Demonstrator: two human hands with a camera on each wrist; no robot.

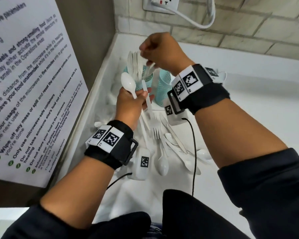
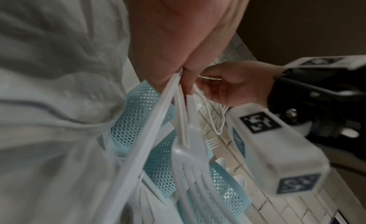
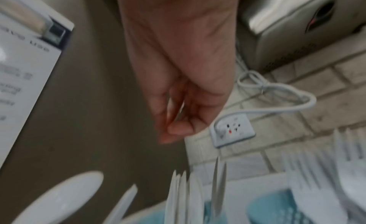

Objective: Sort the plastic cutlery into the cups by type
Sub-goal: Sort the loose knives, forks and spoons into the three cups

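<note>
My left hand (image 1: 145, 99) grips a white plastic spoon (image 1: 128, 82), bowl up, and a white fork (image 1: 154, 125), tines down. The fork (image 2: 190, 157) hangs close to the left wrist camera. Three pale blue perforated cups (image 1: 163, 87) stand in the counter's back corner. The leftmost cup holds several upright knives (image 1: 134, 64). My right hand (image 1: 142, 50) hovers over those knives with its fingers curled and its thumb against them. In the right wrist view a knife (image 3: 217, 188) stands just below the fingertips, apart from them. A pile of loose cutlery (image 1: 171, 147) lies between my wrists.
A printed notice (image 1: 33, 83) hangs on the brown wall at the left. On the tiled back wall a socket (image 1: 160, 2) has a white cable plugged in. The white counter (image 1: 248, 100) stretches to the right. A silver appliance (image 3: 297, 23) stands further along.
</note>
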